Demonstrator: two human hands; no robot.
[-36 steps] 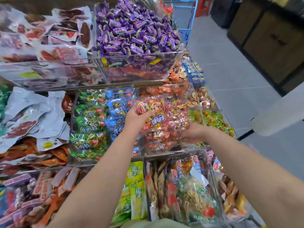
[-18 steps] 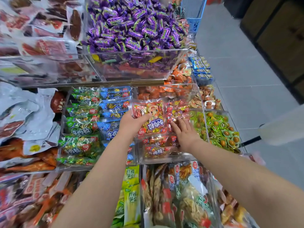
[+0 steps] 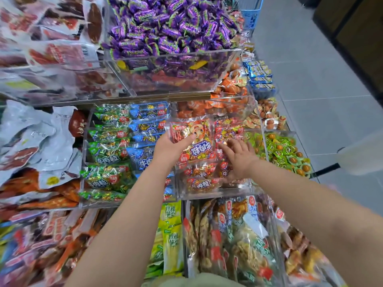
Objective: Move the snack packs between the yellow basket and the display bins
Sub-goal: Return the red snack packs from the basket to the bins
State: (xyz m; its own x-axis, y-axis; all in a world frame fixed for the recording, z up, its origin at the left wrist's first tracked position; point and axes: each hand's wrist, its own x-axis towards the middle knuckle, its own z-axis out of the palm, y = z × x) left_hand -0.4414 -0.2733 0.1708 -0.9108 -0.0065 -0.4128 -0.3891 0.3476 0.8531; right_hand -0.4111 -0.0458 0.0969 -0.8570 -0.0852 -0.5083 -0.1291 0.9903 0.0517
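Observation:
My left hand [image 3: 169, 149] grips a red snack pack [image 3: 193, 139] by its left edge, thumb on its front, and holds it just above a clear display bin [image 3: 217, 194] of similar red packs. My right hand [image 3: 238, 157] reaches into the same bin with its fingers spread flat over the red packs on the right side [image 3: 227, 129]. The yellow basket is not in view.
Left of that bin stands a clear bin of green and blue packs [image 3: 126, 146]. A raised bin of purple candies [image 3: 172, 27] overhangs behind. Green egg packs [image 3: 284, 150] lie to the right, tall bags [image 3: 228, 241] below. A blue basket [image 3: 250, 15] sits on the floor.
My right hand has lifted from deep in the bin's right side and now lies spread over the red packs. My left hand keeps the same pack, slightly shifted.

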